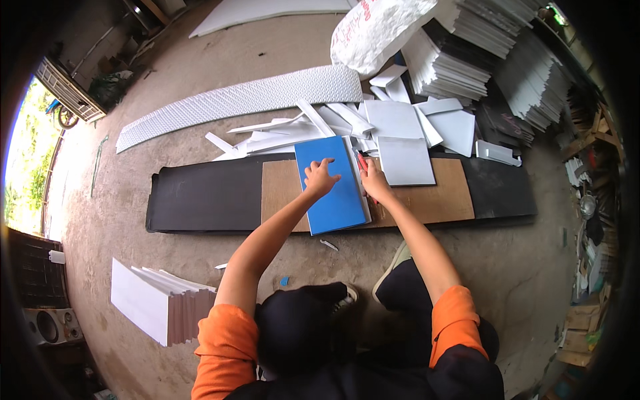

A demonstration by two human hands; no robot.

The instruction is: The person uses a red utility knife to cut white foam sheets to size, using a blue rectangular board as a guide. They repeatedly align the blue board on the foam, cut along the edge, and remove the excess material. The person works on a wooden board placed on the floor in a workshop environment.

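Head view: a blue panel (330, 193) lies flat across a brown board (427, 205), its far end reaching past the board toward the scrap; a white edge shows along its right side, so another sheet probably sits beneath. The brown board rests on a long black slab (203, 193) — presumably there to spare the slab and give a firm, raised surface. Left hand (321, 178): fingers spread over the upper part of the blue panel, likely to steady it; how hard it presses cannot be told. Right hand (375, 183): wrapped around a red utility knife (362, 162) (kind judged from its shape), just beside the panel's right edge, probably kept there for control along that side; blade contact not resolvable. Obstructions: a white panel (407, 163) lies right of the knife hand, limiting room there; loose white offcuts (277, 140) crowd the far edge. Beyond these, a textured white strip (247, 107) and a white sack (377, 37); far right, stacked white sheets (443, 70). Near left, a separate sheet stack (150, 303) stands on the floor, well apart from the work — a small blue scrap (285, 281) lies between.
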